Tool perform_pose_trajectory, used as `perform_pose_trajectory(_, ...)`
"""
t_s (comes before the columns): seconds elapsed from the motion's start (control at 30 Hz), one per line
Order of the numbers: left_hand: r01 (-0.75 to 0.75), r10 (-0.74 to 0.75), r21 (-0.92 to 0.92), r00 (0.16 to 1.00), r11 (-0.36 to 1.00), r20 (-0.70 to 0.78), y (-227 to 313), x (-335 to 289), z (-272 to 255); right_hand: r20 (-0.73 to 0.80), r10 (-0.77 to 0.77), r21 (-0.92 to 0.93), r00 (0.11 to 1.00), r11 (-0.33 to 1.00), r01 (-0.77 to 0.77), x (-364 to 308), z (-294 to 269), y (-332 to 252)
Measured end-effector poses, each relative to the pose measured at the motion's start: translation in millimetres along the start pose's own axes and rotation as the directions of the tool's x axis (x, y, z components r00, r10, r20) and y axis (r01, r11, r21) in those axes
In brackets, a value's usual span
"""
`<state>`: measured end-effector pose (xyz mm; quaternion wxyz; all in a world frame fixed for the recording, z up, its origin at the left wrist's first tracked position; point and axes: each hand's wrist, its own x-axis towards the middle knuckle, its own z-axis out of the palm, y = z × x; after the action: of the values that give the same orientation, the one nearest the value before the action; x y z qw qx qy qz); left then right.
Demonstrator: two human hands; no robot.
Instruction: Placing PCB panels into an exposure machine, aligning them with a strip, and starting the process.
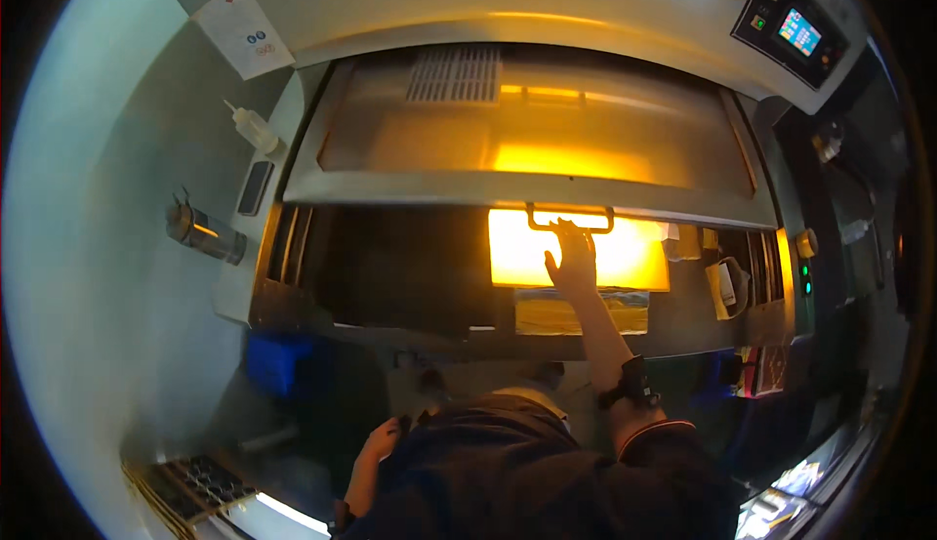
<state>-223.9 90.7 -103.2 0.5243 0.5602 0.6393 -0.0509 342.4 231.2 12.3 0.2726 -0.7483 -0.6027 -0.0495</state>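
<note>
By the torso (547,472), holding the left hand (376,441) low, unable to tell its grip; farther out, over the glowing panel (520,253), reaching the right hand (576,262), spread, onto the handle (600,230) of the lid (547,135). Probably shifting the lid; next, apply even pressure.

Black handle (612,218), grey lid (527,135) (amber-tinged), bright yellow panel (517,257)

Cannot confirm grip of right hand (574,262) on handle (611,220), centre of frame, amid glare. Cannot determine contents of left hand (381,440), lower left. Cannot resolve control screen (799,32) details, upper right. Find dark clothing (547,486) cut by lower edge.
</note>
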Motion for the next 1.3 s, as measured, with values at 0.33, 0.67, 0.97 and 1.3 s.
perform_pose_trajectory(0.33,-0.153,0.15,-0.006,0.971,0.988,-0.184,-68,9,-180,0.45,0.601,-0.488,0.661,0.785,-0.382,-52,-15,-96)
perform_pose_trajectory(0.67,-0.557,0.605,-0.263,0.779,0.788,0.163,91,24,-199,0.466,0.622,-0.558,0.629,0.758,-0.336,-121,-164,-199)
perform_pose_trajectory(0.97,-0.399,0.551,0.516,0.816,0.758,-0.177,325,210,-154,0.184,0.362,-0.427,0.914,0.867,-0.257,-16,-315,-244)
perform_pose_trajectory(1.3,0.085,0.298,0.549,0.766,0.832,-0.57,401,206,-187,-0.355,-0.464,-0.471,0.812,0.839,0.274,61,-355,-213)
